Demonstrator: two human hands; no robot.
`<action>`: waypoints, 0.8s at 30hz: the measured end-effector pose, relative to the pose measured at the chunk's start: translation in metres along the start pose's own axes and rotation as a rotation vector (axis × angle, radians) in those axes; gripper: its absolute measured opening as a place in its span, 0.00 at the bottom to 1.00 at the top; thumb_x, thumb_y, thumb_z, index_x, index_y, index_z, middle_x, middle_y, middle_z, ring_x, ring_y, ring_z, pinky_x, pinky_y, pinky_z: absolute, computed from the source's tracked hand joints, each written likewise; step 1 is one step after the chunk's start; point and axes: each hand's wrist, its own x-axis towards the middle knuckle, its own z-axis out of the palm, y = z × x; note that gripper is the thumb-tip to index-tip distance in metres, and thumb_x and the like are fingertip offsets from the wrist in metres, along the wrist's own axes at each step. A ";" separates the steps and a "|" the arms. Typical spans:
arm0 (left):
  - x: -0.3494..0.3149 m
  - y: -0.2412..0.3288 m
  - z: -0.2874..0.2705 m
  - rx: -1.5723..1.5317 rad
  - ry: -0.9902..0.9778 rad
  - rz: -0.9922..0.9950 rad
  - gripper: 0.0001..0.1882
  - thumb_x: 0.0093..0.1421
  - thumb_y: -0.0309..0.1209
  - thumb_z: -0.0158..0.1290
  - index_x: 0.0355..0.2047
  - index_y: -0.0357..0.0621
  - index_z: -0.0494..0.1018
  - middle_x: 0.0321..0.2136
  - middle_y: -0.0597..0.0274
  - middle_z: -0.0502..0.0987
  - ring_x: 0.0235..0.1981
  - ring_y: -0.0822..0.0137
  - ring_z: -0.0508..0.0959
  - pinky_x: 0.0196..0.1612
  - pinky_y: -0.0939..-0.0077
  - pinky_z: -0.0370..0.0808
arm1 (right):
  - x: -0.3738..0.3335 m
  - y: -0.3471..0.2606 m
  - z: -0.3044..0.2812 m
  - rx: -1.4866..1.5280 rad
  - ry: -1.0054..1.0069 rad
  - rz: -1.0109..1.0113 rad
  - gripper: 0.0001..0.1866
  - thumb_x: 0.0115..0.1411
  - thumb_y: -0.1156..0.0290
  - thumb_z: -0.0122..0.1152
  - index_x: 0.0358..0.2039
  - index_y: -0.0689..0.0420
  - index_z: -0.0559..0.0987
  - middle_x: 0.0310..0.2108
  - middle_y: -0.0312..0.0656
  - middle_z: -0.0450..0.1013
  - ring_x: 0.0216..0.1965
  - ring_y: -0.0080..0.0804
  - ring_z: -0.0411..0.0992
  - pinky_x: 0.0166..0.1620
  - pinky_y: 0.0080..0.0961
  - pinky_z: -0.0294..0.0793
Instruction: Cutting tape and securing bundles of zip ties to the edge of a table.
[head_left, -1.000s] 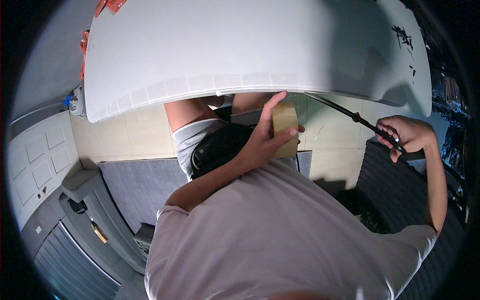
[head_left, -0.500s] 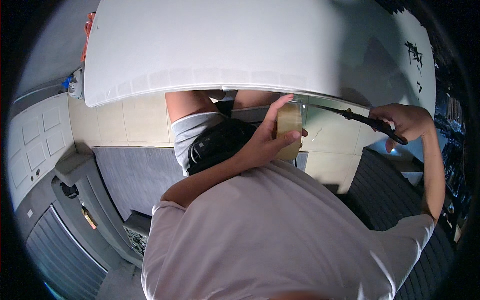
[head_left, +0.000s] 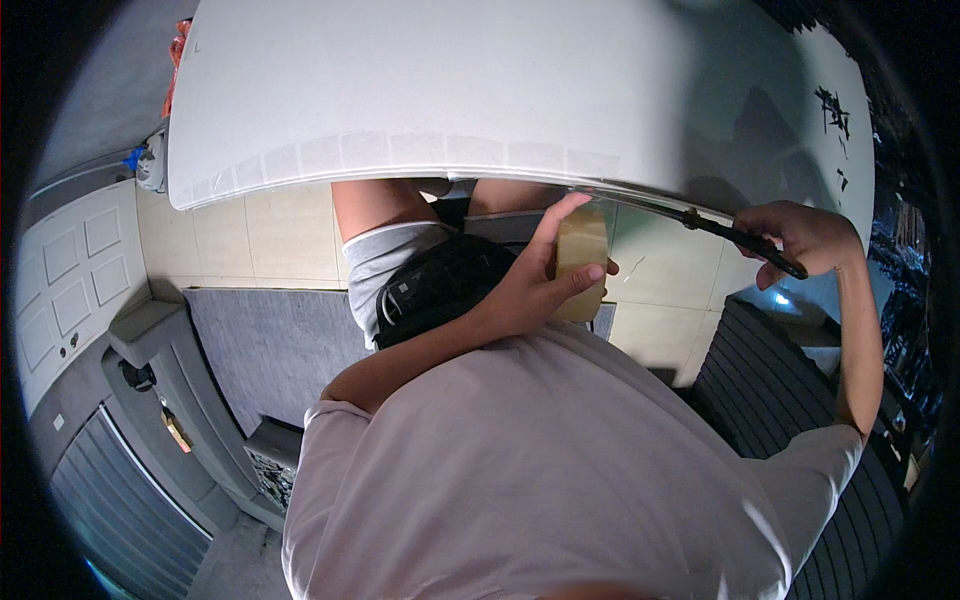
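Observation:
My left hand [head_left: 530,285] grips a wide yellowish roll of tape [head_left: 582,240] just below the front edge of the white table [head_left: 430,90]. Its index finger points up along the roll toward that edge, and the thumb lies across the roll's face. A clear film shows beside the roll's upper right. On the right, my right hand [head_left: 805,240] is closed round the dark handles of long scissors [head_left: 705,225]. Their blades reach left along the table edge, the tips by the top of the roll and my left index finger. Whether the tips touch the film is unclear.
Faint clear rectangles [head_left: 370,150] line the table's front edge in a row. Black marks or scraps [head_left: 832,112] lie at its far right. A dark ribbed seat [head_left: 790,400] stands lower right. My legs and a black bag [head_left: 445,285] are under the edge.
The scissors' handles have come closer together, and my right hand has shifted slightly up and left. My left hand keeps the roll in nearly the same place.

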 end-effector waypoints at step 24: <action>0.000 -0.001 0.005 0.004 0.013 0.032 0.40 0.68 0.29 0.53 0.72 0.56 0.41 0.52 0.50 0.70 0.53 0.60 0.76 0.53 0.62 0.76 | 0.001 -0.016 0.003 0.011 0.097 0.039 0.23 0.48 0.56 0.79 0.25 0.58 0.75 0.17 0.32 0.65 0.21 0.23 0.60 0.27 0.29 0.60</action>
